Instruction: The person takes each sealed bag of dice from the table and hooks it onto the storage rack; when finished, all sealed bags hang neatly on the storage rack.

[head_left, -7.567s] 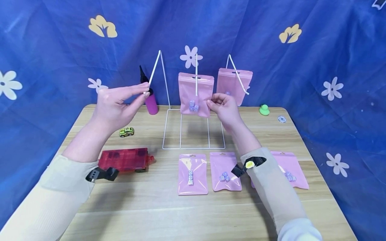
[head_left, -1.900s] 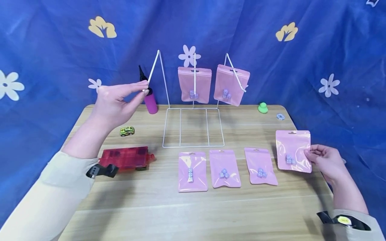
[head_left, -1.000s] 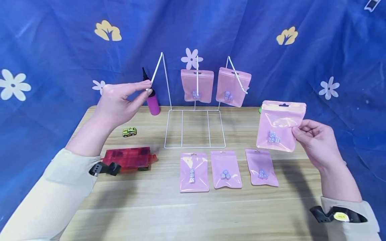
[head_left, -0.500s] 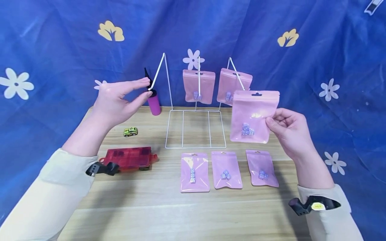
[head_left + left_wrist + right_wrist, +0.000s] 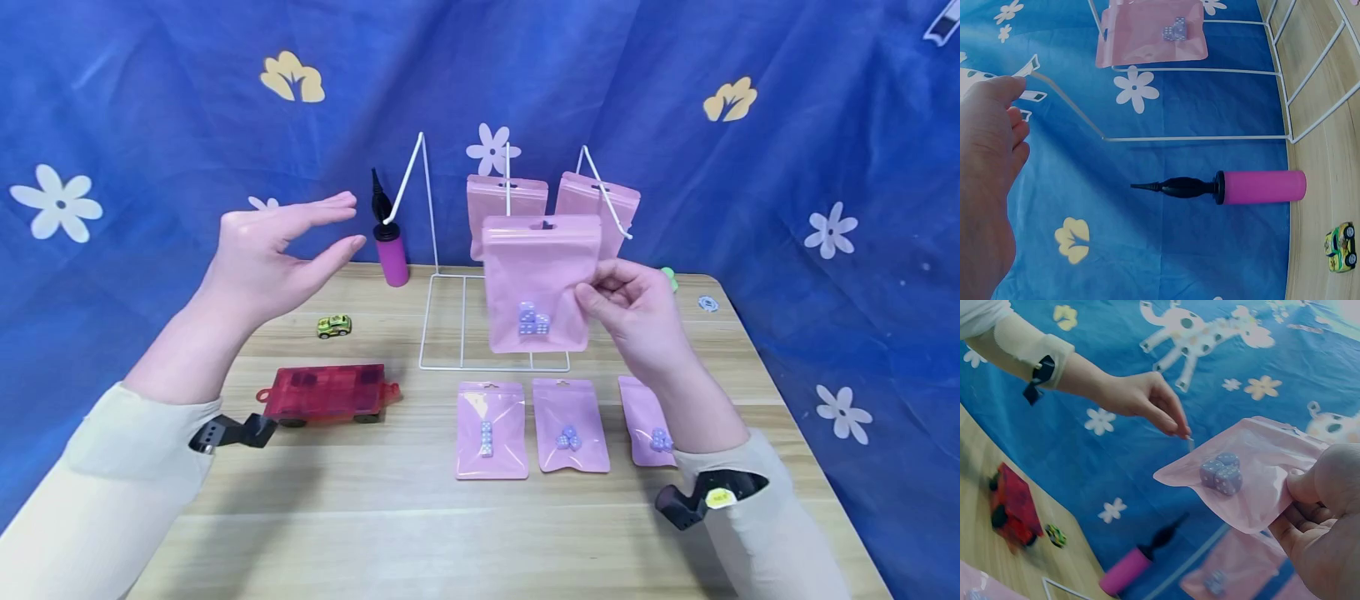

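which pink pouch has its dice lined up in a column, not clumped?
The leftmost pouch of the three flat on the table. Its dice stand in a vertical line; the middle pouch, right pouch and the held pouch in the right hand show clusters.

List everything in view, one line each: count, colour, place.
held pouch: 1, pink, dice inside, raised before the rack
hung pouches: 2, pink, on the middle and right hooks
flat pouches: 3, pink, in a row on the table's near side
wire rack: 1, white, mid table
pump: 1, magenta and black, left of rack
toy car: 1, green
trailer: 1, red
table: 1, wood
left hand: open, near the left hook
right hand: pinches held pouch
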Demonstrator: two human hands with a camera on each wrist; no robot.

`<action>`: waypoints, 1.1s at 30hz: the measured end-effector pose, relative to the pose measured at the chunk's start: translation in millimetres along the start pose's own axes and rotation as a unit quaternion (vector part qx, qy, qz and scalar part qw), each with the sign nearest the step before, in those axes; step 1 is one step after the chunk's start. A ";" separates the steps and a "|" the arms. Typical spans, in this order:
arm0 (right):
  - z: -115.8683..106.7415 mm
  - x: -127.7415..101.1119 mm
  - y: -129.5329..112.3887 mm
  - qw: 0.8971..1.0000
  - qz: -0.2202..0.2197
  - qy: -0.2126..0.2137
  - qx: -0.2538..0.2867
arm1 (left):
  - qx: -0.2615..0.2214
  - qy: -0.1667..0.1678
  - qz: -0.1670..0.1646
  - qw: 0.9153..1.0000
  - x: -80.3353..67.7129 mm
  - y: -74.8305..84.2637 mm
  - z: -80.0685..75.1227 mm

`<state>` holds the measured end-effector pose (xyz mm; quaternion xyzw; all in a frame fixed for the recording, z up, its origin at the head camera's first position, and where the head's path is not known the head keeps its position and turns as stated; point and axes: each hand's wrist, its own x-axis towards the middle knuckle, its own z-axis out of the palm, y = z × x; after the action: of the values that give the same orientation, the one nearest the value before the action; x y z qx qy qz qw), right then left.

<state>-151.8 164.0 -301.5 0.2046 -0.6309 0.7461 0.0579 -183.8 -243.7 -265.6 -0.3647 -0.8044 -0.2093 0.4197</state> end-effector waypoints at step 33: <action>125.8 43.8 49.1 0.997 0.045 -0.056 0.002 | -0.018 0.034 -0.053 0.998 -22.5 11.2 -27.1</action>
<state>-179.4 25.4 -314.9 0.2172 -0.6404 0.7366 -0.0116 -152.6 -263.2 -268.7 -0.3216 -0.8037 -0.2586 0.4286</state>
